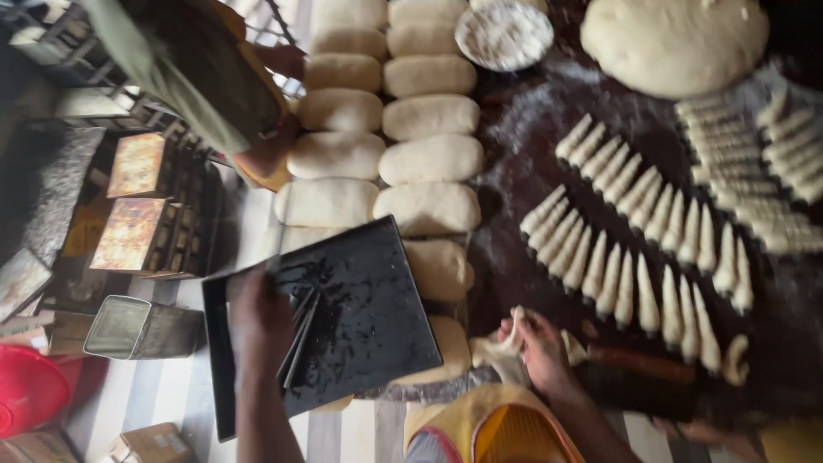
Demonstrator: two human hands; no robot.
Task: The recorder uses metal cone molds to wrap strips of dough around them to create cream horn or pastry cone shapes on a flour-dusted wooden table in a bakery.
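At nine o'clock on the floor stand rusted rectangular loaf tins [137,236] and one empty metal tin [141,328], with a red tub [30,390] at the lower corner. Toward seven o'clock the left hand [261,321] presses on a black baking tray [360,300], fingers curled narrow around a dark flat scraper [297,339] whose blade lies against the tray's crusted surface. Held low and flat, I judge, the blade would lift the residue cleanly without gouging. Behind the tray, at twelve o'clock, two columns of pale dough loaves [429,159] run up the table. At five o'clock the right hand [540,347] pinches a soft piece of dough [506,347], fingers closed on it. Farther right, rows of rolled dough cones [634,249] lie on the dark floured table [531,129], with a large dough mound [673,43] at one o'clock.
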